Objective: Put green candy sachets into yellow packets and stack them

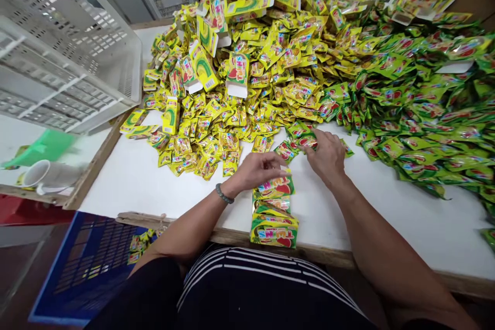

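Note:
My left hand point(258, 170) rests on top of an open yellow carton point(274, 216) packed with sachets at the table's near edge, fingers curled over the top sachets. My right hand point(325, 153) reaches just beyond it and pinches green sachets point(299, 142) lying on the white table point(406, 216). A bead bracelet sits on my left wrist.
A big heap of yellow sachets point(232, 103) and folded yellow cartons point(237, 75) fills the table's middle, with green sachets point(417, 93) piled to the right. A white plastic crate point(58, 46) stands at left, a blue crate point(88, 263) below, and a cup point(42, 175) beside it.

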Demonstrator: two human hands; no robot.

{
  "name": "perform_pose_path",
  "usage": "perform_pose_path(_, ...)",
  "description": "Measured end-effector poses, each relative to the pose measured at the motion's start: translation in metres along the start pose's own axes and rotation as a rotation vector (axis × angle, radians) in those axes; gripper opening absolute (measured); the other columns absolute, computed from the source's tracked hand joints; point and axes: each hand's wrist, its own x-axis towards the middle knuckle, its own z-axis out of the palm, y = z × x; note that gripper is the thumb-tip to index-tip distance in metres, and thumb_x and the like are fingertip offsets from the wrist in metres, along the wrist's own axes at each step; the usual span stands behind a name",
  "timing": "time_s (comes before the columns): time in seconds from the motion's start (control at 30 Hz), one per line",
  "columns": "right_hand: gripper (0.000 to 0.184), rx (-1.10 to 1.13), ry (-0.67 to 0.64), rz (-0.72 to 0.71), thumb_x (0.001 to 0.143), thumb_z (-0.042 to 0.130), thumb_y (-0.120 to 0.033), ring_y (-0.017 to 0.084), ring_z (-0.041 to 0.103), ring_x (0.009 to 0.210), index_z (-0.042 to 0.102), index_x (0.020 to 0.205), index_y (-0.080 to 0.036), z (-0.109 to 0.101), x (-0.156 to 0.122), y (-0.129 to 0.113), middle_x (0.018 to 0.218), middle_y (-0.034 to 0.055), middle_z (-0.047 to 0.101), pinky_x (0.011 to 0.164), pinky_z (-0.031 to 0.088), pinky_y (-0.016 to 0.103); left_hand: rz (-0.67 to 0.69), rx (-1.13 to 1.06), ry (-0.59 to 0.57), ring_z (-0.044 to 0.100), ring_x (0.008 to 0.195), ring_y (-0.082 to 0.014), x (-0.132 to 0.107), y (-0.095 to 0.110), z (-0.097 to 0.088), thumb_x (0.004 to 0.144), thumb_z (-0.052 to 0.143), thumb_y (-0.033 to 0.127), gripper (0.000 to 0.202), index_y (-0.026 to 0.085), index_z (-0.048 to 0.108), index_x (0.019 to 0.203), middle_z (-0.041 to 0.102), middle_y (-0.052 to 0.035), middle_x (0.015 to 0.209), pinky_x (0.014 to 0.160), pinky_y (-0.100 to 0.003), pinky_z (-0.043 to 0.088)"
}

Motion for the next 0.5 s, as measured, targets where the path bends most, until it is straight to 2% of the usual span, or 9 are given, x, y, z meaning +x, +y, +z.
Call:
perform_pose_path(0.1,0.038,0.101,0.021,0.034,0.083,0.056,-0.04,0.03,0.059,0.093,0.067,0.11,-0.017,-0.01,0.003,-0.002,0.1,0.0136,0.067,0.082,0.045,0.042,0.027,0.178,-0.178,0.06,0.069,-0.0117,-0.002,0.0,0.006,0.079,0.074,0.037,0.023,0.015,0.07,0.085,0.07,-0.0024,0.078,0.064,-0.022,0.042)
perform_pose_path(0.13,0.036,0.144,0.023,0.049,0.082,0.056,-0.043,0.029,0.06,0.089,0.068,0.105,-0.017,-0.013,0.003,-0.003,0.097,0.0127,0.068,0.08,0.046,0.041,0.03,0.227,-0.183,0.061,0.071,-0.0125,-0.002,0.002,0.006,0.081,0.072,0.037,0.022,0.016,0.071,0.088,0.071,-0.0027,0.081,0.067,-0.022,0.043)
perform_pose_path(0.17,0.035,0.195,0.009,0.06,0.082,0.056,-0.046,0.028,0.06,0.086,0.068,0.099,-0.018,-0.015,0.003,-0.005,0.093,0.0115,0.068,0.078,0.046,0.04,0.018,0.28,-0.125,0.062,0.074,-0.0134,-0.001,0.003,0.006,0.083,0.07,0.038,0.022,0.017,0.07,0.09,0.071,-0.0033,0.084,0.068,-0.023,0.044)
perform_pose_path(0.2,0.035,0.255,-0.022,0.066,0.081,0.057,-0.048,0.026,0.059,0.081,0.067,0.095,-0.018,-0.017,0.002,-0.008,0.089,0.0099,0.068,0.075,0.046,0.038,-0.011,0.348,-0.003,0.062,0.075,-0.0147,0.002,0.003,0.004,0.086,0.067,0.04,0.024,0.017,0.069,0.092,0.071,-0.0041,0.085,0.07,-0.025,0.044)
perform_pose_path(0.27,0.034,0.383,-0.125,0.06,0.08,0.058,-0.051,0.022,0.058,0.073,0.065,0.09,-0.019,-0.016,-0.002,-0.017,0.081,0.0064,0.066,0.068,0.045,0.035,-0.109,0.55,0.329,0.062,0.082,-0.0189,0.01,0.002,-0.003,0.09,0.06,0.045,0.03,0.016,0.067,0.093,0.069,-0.0078,0.089,0.074,-0.029,0.045)
perform_pose_path(0.33,0.029,0.454,-0.219,0.03,0.079,0.059,-0.048,0.021,0.057,0.069,0.063,0.086,-0.02,-0.01,-0.007,-0.028,0.076,0.0044,0.066,0.065,0.043,0.032,-0.23,0.779,0.559,0.061,0.093,-0.0251,0.019,-0.003,-0.012,0.088,0.061,0.05,0.037,0.014,0.064,0.095,0.066,-0.0135,0.097,0.08,-0.035,0.045)
perform_pose_path(0.4,0.02,0.416,-0.26,-0.01,0.078,0.061,-0.041,0.021,0.058,0.071,0.06,0.078,-0.021,-0.002,-0.011,-0.037,0.074,0.0044,0.065,0.067,0.043,0.033,-0.308,0.936,0.604,0.057,0.104,-0.0299,0.027,-0.011,-0.018,0.082,0.069,0.049,0.041,0.012,0.062,0.096,0.063,-0.0176,0.105,0.086,-0.039,0.044)
perform_pose_path(0.5,0.017,0.311,-0.264,-0.041,0.075,0.062,-0.033,0.022,0.058,0.073,0.051,0.067,-0.022,0.006,-0.013,-0.041,0.072,0.0049,0.063,0.069,0.043,0.034,-0.281,0.949,0.575,0.056,0.104,-0.0293,0.031,-0.025,-0.021,0.079,0.074,0.038,0.031,0.014,0.059,0.091,0.061,-0.016,0.105,0.087,-0.038,0.043)
